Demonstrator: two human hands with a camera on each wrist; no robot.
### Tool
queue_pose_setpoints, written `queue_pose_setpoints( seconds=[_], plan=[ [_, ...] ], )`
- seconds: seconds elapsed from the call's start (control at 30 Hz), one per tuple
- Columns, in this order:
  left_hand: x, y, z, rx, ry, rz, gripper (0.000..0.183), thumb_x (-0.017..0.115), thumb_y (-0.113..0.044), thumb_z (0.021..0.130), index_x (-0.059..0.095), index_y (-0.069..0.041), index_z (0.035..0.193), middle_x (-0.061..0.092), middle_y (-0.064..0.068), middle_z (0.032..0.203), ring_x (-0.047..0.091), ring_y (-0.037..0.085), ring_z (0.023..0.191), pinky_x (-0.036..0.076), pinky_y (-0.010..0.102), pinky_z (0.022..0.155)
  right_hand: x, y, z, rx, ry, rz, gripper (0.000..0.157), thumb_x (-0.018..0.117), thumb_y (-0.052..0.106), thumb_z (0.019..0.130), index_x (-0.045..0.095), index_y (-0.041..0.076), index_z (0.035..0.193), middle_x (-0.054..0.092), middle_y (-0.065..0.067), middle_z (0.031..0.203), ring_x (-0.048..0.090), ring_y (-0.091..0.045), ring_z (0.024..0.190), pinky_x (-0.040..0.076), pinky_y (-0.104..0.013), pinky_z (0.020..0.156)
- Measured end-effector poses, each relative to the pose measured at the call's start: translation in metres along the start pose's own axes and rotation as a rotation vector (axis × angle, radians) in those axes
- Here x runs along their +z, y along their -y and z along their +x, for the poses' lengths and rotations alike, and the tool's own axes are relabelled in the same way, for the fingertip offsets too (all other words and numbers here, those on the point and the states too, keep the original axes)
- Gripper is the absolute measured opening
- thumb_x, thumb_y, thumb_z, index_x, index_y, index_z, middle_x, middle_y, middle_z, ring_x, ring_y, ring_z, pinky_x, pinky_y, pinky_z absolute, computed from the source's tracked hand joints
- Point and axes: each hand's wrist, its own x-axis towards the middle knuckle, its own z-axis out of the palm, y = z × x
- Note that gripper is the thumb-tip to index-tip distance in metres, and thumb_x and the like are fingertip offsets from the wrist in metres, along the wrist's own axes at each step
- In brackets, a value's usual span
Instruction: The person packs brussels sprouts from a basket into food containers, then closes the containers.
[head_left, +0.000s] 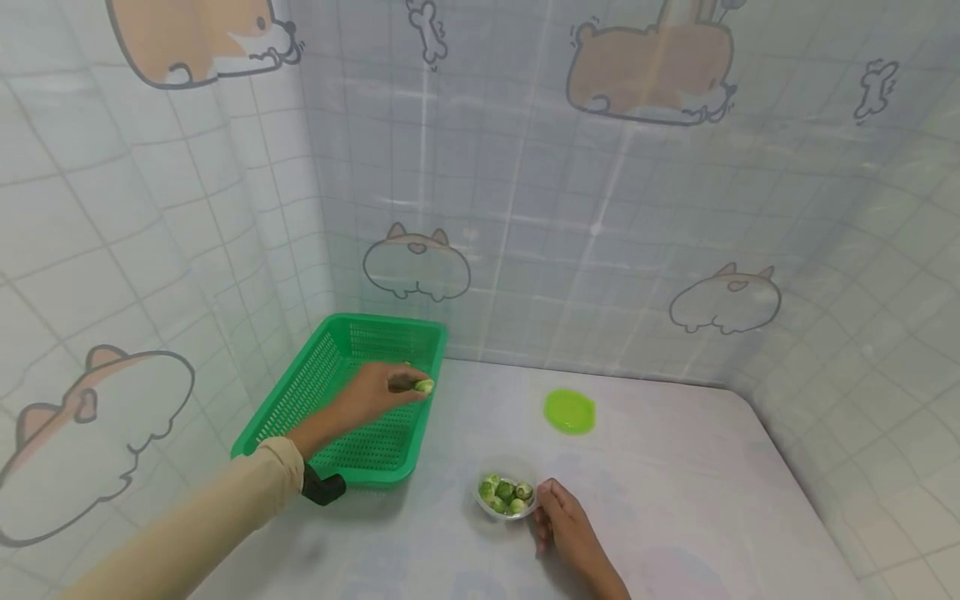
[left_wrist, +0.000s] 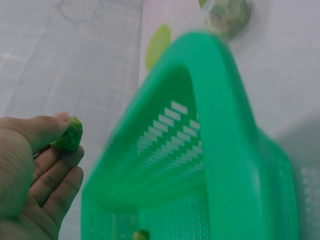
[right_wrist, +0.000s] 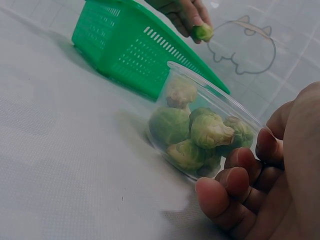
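Note:
My left hand (head_left: 372,393) pinches a Brussels sprout (head_left: 424,386) between thumb and fingers, above the right rim of a green plastic basket (head_left: 411,454). In the left wrist view the sprout (left_wrist: 71,135) sits at the fingertips, the other fingers loosely bent. A clear plastic tub (right_wrist: 235,104) with several Brussels sprouts (right_wrist: 212,131) inside stands on the table. At its right side my right hand (head_left: 566,525) holds the tub near the rim, fingers curled against the wall. One small sprout (left_wrist: 141,234) shows at the basket's bottom in the left wrist view.
A light green round lid (head_left: 570,412) lies on the white table (head_left: 675,467) behind the tub. Curtain-like sheets (head_left: 525,208) with tile lines and cartoon dogs surround the table on the left, back and right. A black strap (head_left: 322,485) hangs at the left wrist.

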Motion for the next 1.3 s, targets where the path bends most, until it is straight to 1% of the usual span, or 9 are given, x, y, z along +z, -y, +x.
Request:
queue_pose_setpoints(
  seconds=[0.17, 0.27, 0.4, 0.53, 0.8, 0.97, 1.03, 1.17, 1.3],
  plan=[
    [0.012, -0.014, -0.001, 0.015, 0.017, -0.006, 0.030, 0.075, -0.031, 0.093, 0.073, -0.023, 0.122, 0.074, -0.010, 0.108, 0.070, 0.008, 0.099, 0.059, 0.032, 0.085, 0.000, 0.000, 0.000, -0.008, 0.001, -0.002, 0.039, 0.040, 0.039, 0.109, 0.049, 0.003, 0.095, 0.052, -0.004, 0.077, 0.052, -0.017, 0.059, 0.055, -0.033, 0.050],
    [0.018, -0.023, -0.003, 0.022, 0.045, -0.013, 0.031, 0.074, -0.034, 0.093, 0.072, -0.023, 0.122, 0.074, -0.011, 0.106, 0.070, 0.007, 0.098, 0.059, 0.031, 0.083, 0.000, 0.000, 0.000, -0.012, 0.003, -0.005, 0.039, 0.039, 0.038, 0.110, 0.050, 0.003, 0.095, 0.052, -0.004, 0.076, 0.053, -0.017, 0.058, 0.055, -0.033, 0.050],
    [0.026, -0.033, -0.004, 0.034, 0.084, -0.051, 0.033, 0.074, -0.034, 0.093, 0.072, -0.021, 0.123, 0.074, -0.008, 0.107, 0.069, 0.009, 0.098, 0.058, 0.030, 0.082, 0.001, 0.000, -0.001, -0.024, 0.003, -0.009, 0.039, 0.039, 0.036, 0.110, 0.050, 0.002, 0.095, 0.052, -0.004, 0.075, 0.053, -0.016, 0.057, 0.056, -0.034, 0.050],
    [0.035, -0.042, -0.005, 0.048, 0.105, -0.080, 0.032, 0.074, -0.032, 0.093, 0.072, -0.020, 0.123, 0.074, -0.007, 0.109, 0.069, 0.010, 0.099, 0.058, 0.031, 0.083, 0.001, 0.000, -0.001, -0.021, -0.001, -0.009, 0.039, 0.039, 0.037, 0.110, 0.050, 0.002, 0.094, 0.052, -0.004, 0.075, 0.053, -0.016, 0.056, 0.056, -0.034, 0.050],
    [0.054, -0.051, -0.004, 0.085, 0.139, -0.098, 0.030, 0.076, -0.030, 0.092, 0.073, -0.022, 0.120, 0.074, -0.010, 0.105, 0.070, 0.007, 0.098, 0.058, 0.028, 0.089, 0.001, 0.000, 0.001, -0.007, -0.009, -0.019, 0.038, 0.040, 0.037, 0.110, 0.050, 0.003, 0.095, 0.052, -0.004, 0.076, 0.054, -0.016, 0.056, 0.055, -0.032, 0.050],
    [0.067, -0.056, -0.005, 0.125, 0.170, -0.132, 0.030, 0.075, -0.030, 0.093, 0.072, -0.021, 0.121, 0.074, -0.010, 0.108, 0.070, 0.009, 0.102, 0.057, 0.028, 0.093, 0.001, -0.001, 0.000, -0.016, -0.007, -0.020, 0.039, 0.039, 0.037, 0.110, 0.050, 0.003, 0.095, 0.053, -0.005, 0.077, 0.054, -0.016, 0.056, 0.055, -0.033, 0.050],
    [0.071, -0.058, -0.005, 0.128, 0.180, -0.143, 0.030, 0.075, -0.029, 0.093, 0.072, -0.020, 0.121, 0.074, -0.009, 0.109, 0.070, 0.010, 0.103, 0.056, 0.029, 0.094, 0.001, -0.001, 0.000, -0.016, -0.008, -0.021, 0.039, 0.039, 0.038, 0.110, 0.050, 0.003, 0.095, 0.053, -0.005, 0.078, 0.054, -0.017, 0.056, 0.055, -0.033, 0.051],
    [0.081, -0.061, -0.005, 0.121, 0.189, -0.131, 0.029, 0.074, -0.029, 0.093, 0.073, -0.022, 0.121, 0.074, -0.011, 0.110, 0.070, 0.008, 0.102, 0.056, 0.028, 0.094, 0.001, -0.001, 0.000, -0.016, -0.009, -0.021, 0.039, 0.040, 0.038, 0.110, 0.050, 0.002, 0.096, 0.054, -0.005, 0.079, 0.055, -0.016, 0.056, 0.055, -0.033, 0.051],
    [0.089, -0.064, -0.005, 0.127, 0.208, -0.129, 0.030, 0.074, -0.027, 0.093, 0.072, -0.019, 0.122, 0.074, -0.009, 0.111, 0.070, 0.007, 0.102, 0.056, 0.029, 0.095, 0.001, 0.000, 0.000, -0.015, -0.013, -0.012, 0.038, 0.041, 0.036, 0.110, 0.050, 0.002, 0.096, 0.053, -0.005, 0.079, 0.054, -0.016, 0.056, 0.055, -0.033, 0.050]
  ],
)
